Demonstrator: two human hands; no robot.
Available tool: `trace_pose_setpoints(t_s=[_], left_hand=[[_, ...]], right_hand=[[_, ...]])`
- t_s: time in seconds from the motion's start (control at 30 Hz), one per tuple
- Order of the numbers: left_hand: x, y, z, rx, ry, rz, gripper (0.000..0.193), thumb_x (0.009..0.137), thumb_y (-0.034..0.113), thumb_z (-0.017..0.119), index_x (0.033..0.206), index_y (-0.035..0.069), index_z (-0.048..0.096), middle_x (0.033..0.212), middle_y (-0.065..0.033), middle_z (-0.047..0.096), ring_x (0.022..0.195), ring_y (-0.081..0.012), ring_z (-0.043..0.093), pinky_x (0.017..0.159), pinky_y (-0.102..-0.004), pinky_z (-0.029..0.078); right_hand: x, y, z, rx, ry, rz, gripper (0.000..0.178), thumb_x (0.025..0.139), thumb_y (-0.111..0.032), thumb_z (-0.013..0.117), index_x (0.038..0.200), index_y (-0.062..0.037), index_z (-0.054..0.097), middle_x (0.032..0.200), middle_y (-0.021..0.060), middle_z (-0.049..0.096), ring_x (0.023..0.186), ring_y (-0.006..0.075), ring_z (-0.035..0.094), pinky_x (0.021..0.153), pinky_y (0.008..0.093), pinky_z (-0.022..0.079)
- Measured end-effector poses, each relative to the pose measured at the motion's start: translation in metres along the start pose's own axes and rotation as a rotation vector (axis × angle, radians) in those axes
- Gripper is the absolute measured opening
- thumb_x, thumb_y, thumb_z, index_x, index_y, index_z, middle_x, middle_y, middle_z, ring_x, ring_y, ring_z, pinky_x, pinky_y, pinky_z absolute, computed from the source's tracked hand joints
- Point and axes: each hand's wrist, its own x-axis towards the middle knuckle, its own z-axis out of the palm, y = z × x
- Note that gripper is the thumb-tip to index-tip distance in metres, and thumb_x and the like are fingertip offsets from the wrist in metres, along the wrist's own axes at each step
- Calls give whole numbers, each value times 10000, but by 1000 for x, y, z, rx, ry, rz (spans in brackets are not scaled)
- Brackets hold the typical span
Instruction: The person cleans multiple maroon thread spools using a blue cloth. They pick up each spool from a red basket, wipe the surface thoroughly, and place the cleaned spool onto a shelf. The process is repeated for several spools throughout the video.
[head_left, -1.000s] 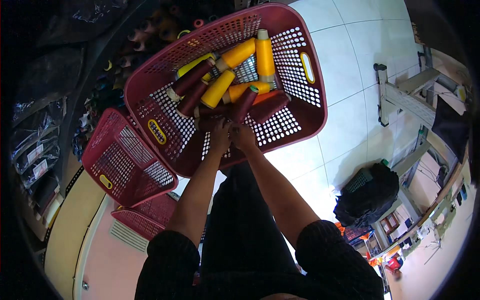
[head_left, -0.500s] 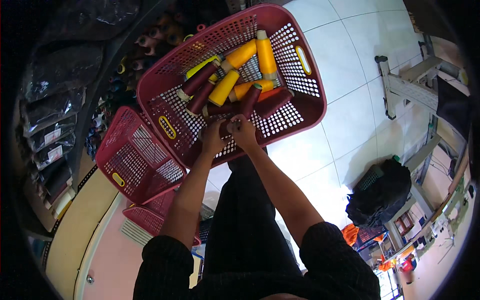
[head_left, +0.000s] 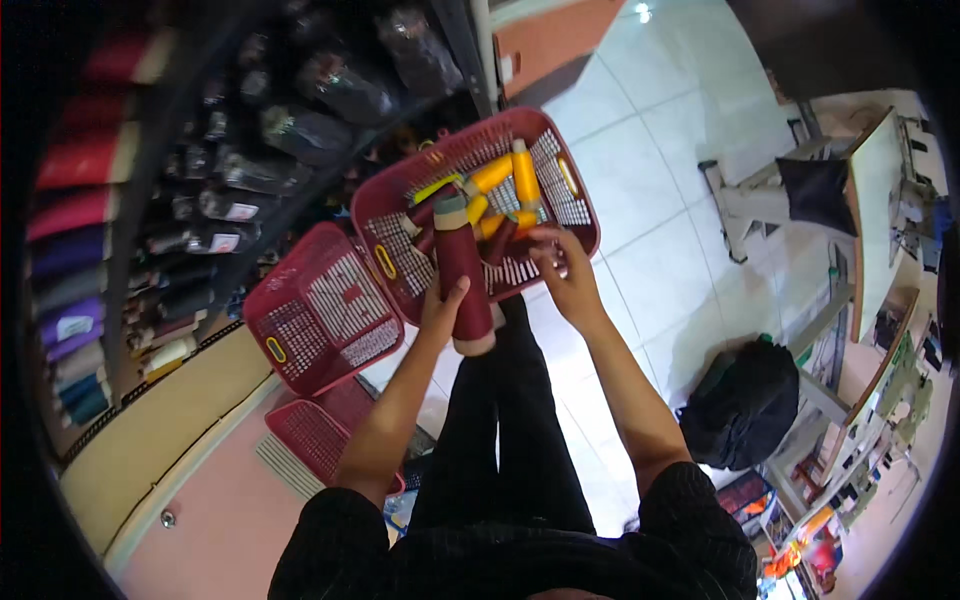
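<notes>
While left hand (head_left: 441, 311) grips maroon thread cone (head_left: 462, 252) over near edge of red basket (head_left: 440, 156) | right hand (head_left: 569, 280) by near-right corner, fingers half-curled, can't tell if empty | cone likely light, stiff, slick-wound; hold mid-body

Matt maroon thread cone (head_left: 462, 285), smooth perforated plastic basket (head_left: 540, 121), glossy floor tiles (head_left: 650, 180), matt cloth trousers (head_left: 533, 430)

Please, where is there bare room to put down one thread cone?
Bare tiled floor lies between the large basket and the grey table leg; the smaller basket also looks bare inside. Crowded: the large basket, where orange cones lie close together beyond the maroon cone held in the left hand.
</notes>
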Motion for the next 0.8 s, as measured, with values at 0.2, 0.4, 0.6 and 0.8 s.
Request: trace_pose_setpoints(t_s=[0.2,0.4,0.6,0.8], left_hand=[[-84,132,10,-139,-119,115,691,888,510,553,1349,22,390,1254,-89,509,1133,-170,489,975,-303,385],[-147,230,14,-111,-30,309,674,921,494,505,1373,21,344,1269,-88,487,1166,-178,462,982,-310,379],[-185,291,19,-640,154,598,770,875,555,523,1426,84,263,1372,-103,398,1274,-256,388,1079,-407,286],[-202,254,-9,-1010,127,409,516,886,394,574,1300,135,407,1096,-96,541,1067,-287,524,994,-444,396]], right_hand=[[-65,-122,8,340,-364,178,379,970,-220,480,1296,-31,443,1190,87,528,1108,178,504,958,323,401],[-97,-234,26,557,-421,138,710,867,-310,641,1424,-54,283,1388,154,376,1283,238,383,1067,355,291],[-76,-295,27,173,-297,-212,601,765,-210,761,1233,-22,435,1160,104,529,1137,204,498,1000,343,370],[-84,-317,42,-308,-431,-502,510,843,-312,662,1220,-24,473,1115,159,551,1058,284,533,928,371,402]])
